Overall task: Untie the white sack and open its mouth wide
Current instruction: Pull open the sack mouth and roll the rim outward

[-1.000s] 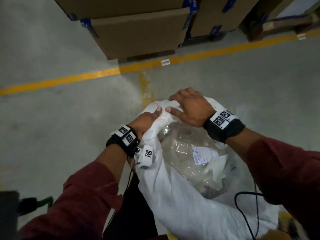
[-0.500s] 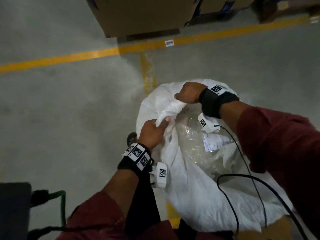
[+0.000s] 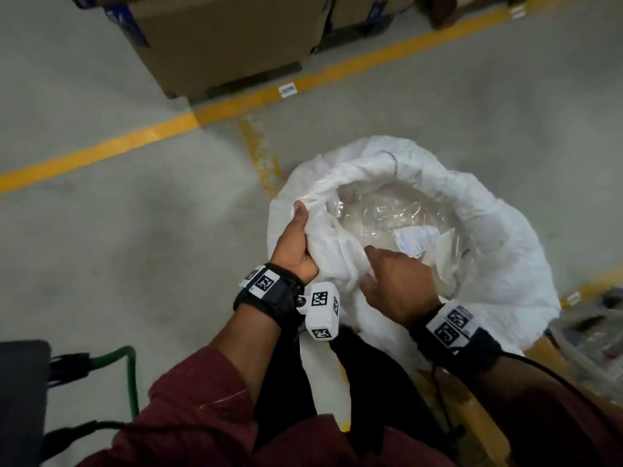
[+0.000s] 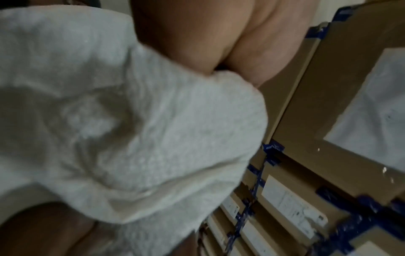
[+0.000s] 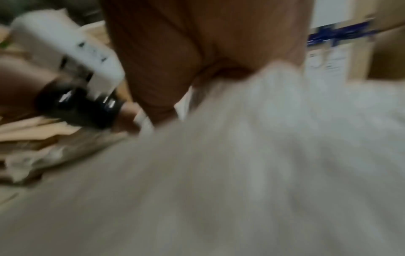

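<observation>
The white woven sack (image 3: 505, 251) stands on the concrete floor with its mouth spread open, and clear plastic packets (image 3: 394, 214) with a paper label show inside. My left hand (image 3: 298, 244) grips the bunched near-left rim of the sack (image 4: 131, 121), thumb on top. My right hand (image 3: 394, 284) grasps the near rim just beside it, fingers curled into the cloth (image 5: 263, 138). The right wrist view is badly blurred; the fingertips of both hands are buried in fabric.
Cardboard boxes (image 3: 222, 42) with blue tape stand beyond a yellow floor line (image 3: 135, 143). A green-framed dark object (image 3: 20, 392) sits at the lower left. Flattened cardboard and a plastic-wrapped item (image 3: 593, 342) lie at the right. A black cable (image 3: 556, 375) trails from my right wrist.
The sack's mouth has spread from a bunched neck to a wide opening. My right hand has come from the far rim to the near rim beside the left hand.
</observation>
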